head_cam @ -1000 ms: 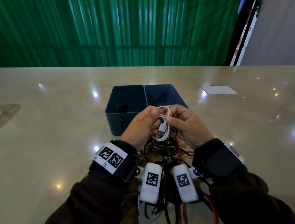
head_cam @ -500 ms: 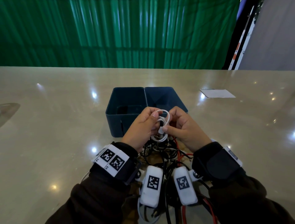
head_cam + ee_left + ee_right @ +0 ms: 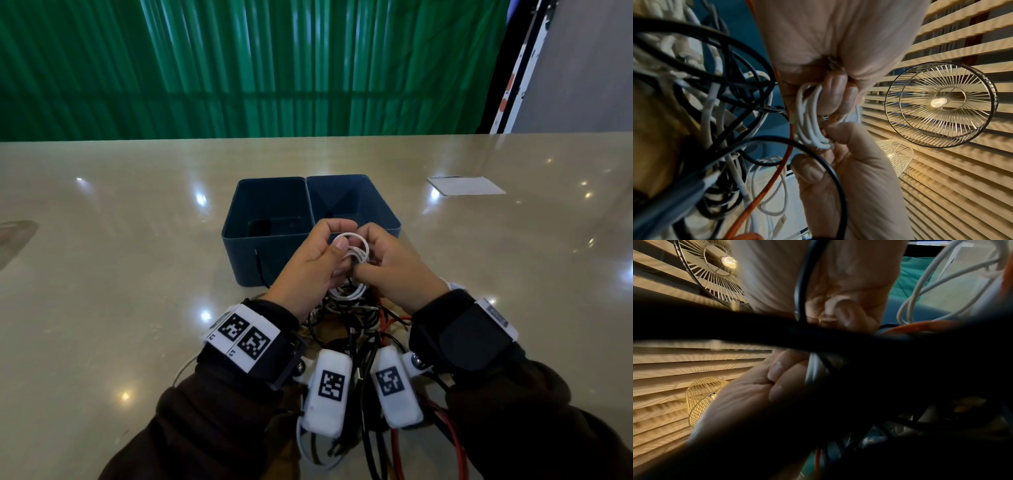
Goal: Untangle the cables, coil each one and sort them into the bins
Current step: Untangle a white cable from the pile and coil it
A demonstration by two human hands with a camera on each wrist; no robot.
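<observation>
A small coil of white cable is held in the air between both hands, just in front of the two dark blue bins. My left hand grips the coil's left side with thumb and curled fingers. My right hand pinches its right side. Under my wrists lies a tangle of black, white and orange cables. In the right wrist view a thick black cable crosses close to the lens and hides most of the fingers.
The bins stand side by side mid-table; the left one has a dark object on its floor, the right one looks empty. A white sheet lies at the far right. The glossy beige table spreads out on both sides.
The white plug that hung in front of the coil has been tucked in and no longer shows. Both hands have closed tighter around the coil and stayed in front of the bins.
</observation>
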